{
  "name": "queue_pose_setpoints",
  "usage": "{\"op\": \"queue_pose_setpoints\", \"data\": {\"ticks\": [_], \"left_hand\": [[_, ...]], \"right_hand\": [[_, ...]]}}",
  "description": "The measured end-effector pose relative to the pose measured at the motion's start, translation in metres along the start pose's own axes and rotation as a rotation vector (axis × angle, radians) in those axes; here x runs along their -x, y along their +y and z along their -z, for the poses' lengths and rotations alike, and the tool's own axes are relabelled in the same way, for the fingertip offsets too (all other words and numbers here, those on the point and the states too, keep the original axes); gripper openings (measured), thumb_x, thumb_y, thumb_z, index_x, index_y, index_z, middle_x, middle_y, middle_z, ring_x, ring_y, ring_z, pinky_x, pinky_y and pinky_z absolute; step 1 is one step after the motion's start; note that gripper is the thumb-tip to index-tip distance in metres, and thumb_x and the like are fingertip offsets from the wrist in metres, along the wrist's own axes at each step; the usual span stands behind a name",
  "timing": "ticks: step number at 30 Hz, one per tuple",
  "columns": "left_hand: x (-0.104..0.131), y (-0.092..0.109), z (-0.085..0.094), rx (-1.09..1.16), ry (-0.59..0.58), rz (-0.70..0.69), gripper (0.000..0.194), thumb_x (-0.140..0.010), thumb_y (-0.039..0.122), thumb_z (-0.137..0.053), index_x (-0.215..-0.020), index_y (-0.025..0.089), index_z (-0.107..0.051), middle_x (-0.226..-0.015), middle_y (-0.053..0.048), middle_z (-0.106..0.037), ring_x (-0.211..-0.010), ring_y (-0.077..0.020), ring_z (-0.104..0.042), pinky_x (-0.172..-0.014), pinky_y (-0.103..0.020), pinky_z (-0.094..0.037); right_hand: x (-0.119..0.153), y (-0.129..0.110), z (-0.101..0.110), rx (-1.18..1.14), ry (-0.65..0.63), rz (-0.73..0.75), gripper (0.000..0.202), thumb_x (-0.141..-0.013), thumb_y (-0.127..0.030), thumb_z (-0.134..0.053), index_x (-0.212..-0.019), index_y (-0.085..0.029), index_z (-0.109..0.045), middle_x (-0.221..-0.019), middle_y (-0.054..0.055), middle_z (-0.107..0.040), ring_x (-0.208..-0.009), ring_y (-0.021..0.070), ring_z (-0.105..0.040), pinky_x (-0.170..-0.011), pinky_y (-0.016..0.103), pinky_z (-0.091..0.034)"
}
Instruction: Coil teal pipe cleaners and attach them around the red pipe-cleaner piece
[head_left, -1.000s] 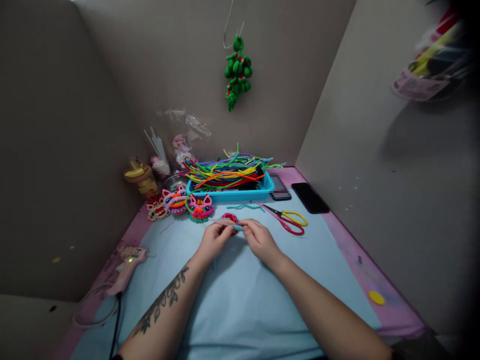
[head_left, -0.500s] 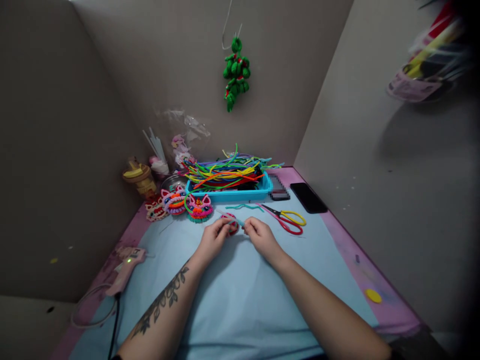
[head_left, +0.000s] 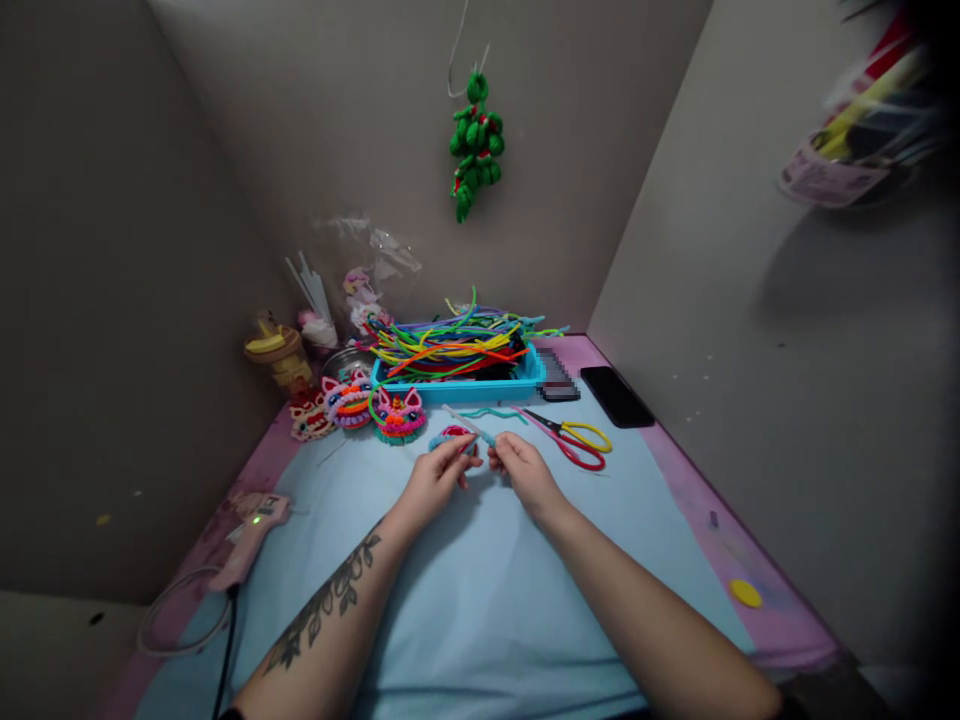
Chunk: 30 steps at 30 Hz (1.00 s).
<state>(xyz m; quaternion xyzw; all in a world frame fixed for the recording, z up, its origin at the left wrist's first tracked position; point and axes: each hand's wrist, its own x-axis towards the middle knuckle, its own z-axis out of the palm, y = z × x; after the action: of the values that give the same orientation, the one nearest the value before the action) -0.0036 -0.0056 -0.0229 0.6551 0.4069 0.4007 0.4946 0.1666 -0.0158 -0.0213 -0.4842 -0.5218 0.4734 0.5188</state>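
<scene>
My left hand is closed around a small pink and blue fuzzy piece, its fingers bent near the piece's lower edge. In my right hand, thumb and fingers pinch a light-blue fuzzy stem. A thin pale stick slants up and left from between the hands; which hand bears it is unclear. Just behind lies a teal wavy stem. Scissors with one yellow and one red handle rest to the right of my right hand. A colourful cat-like head sits left of the held piece.
A blue tray full of coloured stems stands at the back. More fuzzy heads are at its left. A pink glue gun with a cable lies at the left, a black phone at the right. A green ornament hangs above.
My left hand's fingers have shifted slightly right and spread a little. The pink and blue piece shows more to the left, and the pale stick has tilted more steeply.
</scene>
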Motion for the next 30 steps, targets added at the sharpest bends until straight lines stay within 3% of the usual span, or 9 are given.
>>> {"op": "queue_pose_setpoints", "data": {"ticks": [16,30], "left_hand": [[0.001,0.015,-0.005,0.130,-0.012,0.096,0.057,-0.080,0.045,-0.058,-0.127,0.011,-0.054,-0.089,-0.012,-0.070,-0.052,-0.0105,-0.056,-0.055,-0.025,-0.046],[0.003,0.020,-0.007,0.115,-0.017,0.094,0.046,-0.082,0.040,-0.055,-0.118,0.012,-0.058,-0.089,-0.011,-0.071,-0.052,-0.0113,-0.056,-0.055,-0.026,-0.047]], "right_hand": [[-0.001,0.005,0.000,0.108,0.064,0.102,0.025,-0.083,-0.044,-0.051,-0.075,-0.020,-0.053,-0.067,-0.001,-0.055,-0.062,0.0152,-0.051,-0.060,0.026,-0.042],[0.003,-0.001,0.000,0.264,0.219,0.194,0.010,-0.075,-0.029,-0.060,-0.077,-0.019,-0.058,-0.075,0.001,-0.060,-0.072,0.0173,-0.055,-0.065,0.028,-0.043]]}}
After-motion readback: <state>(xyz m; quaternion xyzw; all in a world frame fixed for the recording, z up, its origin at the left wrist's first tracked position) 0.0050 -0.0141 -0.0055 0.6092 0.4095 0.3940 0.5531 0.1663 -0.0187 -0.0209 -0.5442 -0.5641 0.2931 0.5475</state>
